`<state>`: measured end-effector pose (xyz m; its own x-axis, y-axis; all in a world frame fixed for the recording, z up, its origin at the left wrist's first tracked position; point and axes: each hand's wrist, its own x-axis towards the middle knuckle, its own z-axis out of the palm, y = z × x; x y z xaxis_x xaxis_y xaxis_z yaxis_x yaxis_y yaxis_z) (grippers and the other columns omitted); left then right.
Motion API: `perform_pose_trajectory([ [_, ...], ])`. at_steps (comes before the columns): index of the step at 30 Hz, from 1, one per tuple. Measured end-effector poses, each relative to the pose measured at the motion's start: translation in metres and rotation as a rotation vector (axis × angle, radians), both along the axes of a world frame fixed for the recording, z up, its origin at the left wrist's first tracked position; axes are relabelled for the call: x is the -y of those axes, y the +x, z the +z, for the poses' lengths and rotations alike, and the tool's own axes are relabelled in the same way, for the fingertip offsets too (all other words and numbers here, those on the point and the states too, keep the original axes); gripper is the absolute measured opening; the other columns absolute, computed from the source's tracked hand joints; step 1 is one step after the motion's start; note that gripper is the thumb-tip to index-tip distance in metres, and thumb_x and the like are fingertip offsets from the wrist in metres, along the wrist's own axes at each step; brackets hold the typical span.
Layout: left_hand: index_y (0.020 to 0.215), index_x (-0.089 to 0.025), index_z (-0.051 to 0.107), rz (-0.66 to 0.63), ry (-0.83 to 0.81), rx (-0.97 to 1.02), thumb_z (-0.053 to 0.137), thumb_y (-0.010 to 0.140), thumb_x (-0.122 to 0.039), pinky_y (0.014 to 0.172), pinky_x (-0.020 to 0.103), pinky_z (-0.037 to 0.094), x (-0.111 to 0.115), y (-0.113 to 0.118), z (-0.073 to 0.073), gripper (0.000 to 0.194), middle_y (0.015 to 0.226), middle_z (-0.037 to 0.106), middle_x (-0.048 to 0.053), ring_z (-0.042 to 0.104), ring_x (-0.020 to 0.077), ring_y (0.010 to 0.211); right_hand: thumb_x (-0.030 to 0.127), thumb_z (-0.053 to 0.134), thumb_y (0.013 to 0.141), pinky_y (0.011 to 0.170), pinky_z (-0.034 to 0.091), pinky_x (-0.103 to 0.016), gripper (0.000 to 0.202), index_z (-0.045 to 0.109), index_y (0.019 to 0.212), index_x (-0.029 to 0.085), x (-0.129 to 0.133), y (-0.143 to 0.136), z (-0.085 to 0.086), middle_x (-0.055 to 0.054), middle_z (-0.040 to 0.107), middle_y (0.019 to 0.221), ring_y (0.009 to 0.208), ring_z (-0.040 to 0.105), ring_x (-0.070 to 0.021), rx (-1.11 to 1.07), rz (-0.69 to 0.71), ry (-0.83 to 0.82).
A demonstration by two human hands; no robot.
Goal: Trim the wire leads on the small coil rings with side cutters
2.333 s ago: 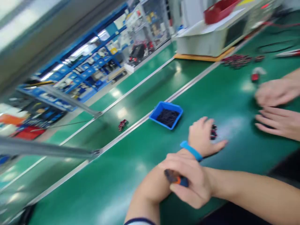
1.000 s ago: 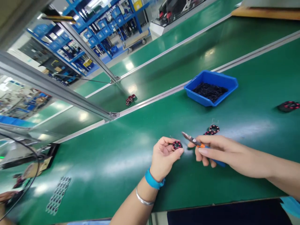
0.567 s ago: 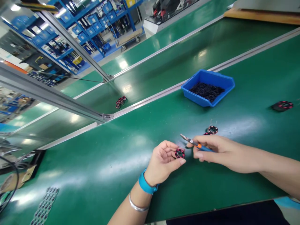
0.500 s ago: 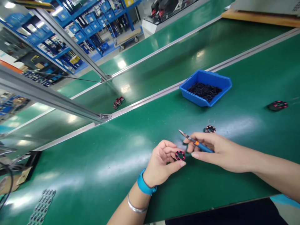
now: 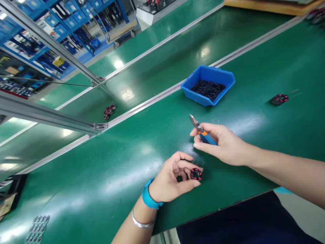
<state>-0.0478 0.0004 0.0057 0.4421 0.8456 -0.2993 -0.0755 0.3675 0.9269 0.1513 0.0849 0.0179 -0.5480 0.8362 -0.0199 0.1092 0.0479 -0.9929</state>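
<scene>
Black and ringed with pink-red windings, a small round coil (image 5: 196, 174) sat pinched between the thumb and fingertips of the left hand (image 5: 172, 179), low over the green bench mat (image 5: 114, 176) near its front edge. Its open centre faced up toward the camera, so the ring lay roughly flat; being round, it had no long axis to speak of. A blue wristband (image 5: 148, 199) and a thin silver bangle (image 5: 139, 222) circled that wrist.

The right hand (image 5: 223, 144) was closed around small cutting pliers with blue and orange handles (image 5: 200, 130), held just above and to the right of the coil, apart from it. The pliers' long axis ran diagonally, handles buried in the palm and the grey metal nose pointing up and to the left, away from the person. Whether the nose was parted or closed could not be told.

Beyond the hands stood a shallow blue plastic bin (image 5: 203, 100) on the mat, holding a loose heap of thin black pieces (image 5: 207, 88) spread across its floor. Another black and pink coil (image 5: 278, 99) lay alone on the mat well to the right. Past the metal rail (image 5: 142, 106), a small cluster of similar coils (image 5: 109, 111) rested on the green conveyor belt (image 5: 162, 64). At the lower left lay a strip of small grey rings (image 5: 37, 228).
</scene>
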Motion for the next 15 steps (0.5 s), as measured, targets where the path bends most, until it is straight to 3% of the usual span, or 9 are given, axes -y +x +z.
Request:
perform_pose_trajectory([
  [3,0.116,-0.017,0.050,0.093,-0.051,0.050,0.085,0.073,-0.018,0.073,0.022,0.052,-0.002,-0.002,-0.003,0.055,0.106,0.076,0.012,0.070,0.0127,0.082,0.036,0.065,0.081,0.064,0.048,-0.030,0.025,0.059,0.098,0.019,-0.004,0.007,0.005,0.000,0.059,0.076,0.068,0.056,-0.0156,0.066,0.052,-0.052],
  [9,0.112,-0.015,0.060,0.144,-0.131,0.119,0.088,0.069,-0.018,0.080,0.026,0.056,-0.005,-0.006,-0.004,0.051,0.099,0.076,0.008,0.071,0.0140,0.084,0.049,0.052,0.089,0.056,0.040,-0.030,0.033,0.062,0.087,0.018,-0.002,0.013,0.018,0.000,0.054,0.072,0.065,0.049,-0.0159,0.280,0.365,-0.077],
  [15,0.110,-0.014,0.065,0.168,-0.144,0.113,0.088,0.068,-0.016,0.076,0.024,0.056,-0.005,-0.006,-0.005,0.048,0.100,0.074,0.009,0.069,0.0129,0.082,0.051,0.056,0.088,0.054,0.040,-0.028,0.033,0.065,0.087,0.018,-0.011,0.020,0.021,-0.002,0.062,0.074,0.063,0.053,-0.0158,0.313,0.332,-0.048],
])
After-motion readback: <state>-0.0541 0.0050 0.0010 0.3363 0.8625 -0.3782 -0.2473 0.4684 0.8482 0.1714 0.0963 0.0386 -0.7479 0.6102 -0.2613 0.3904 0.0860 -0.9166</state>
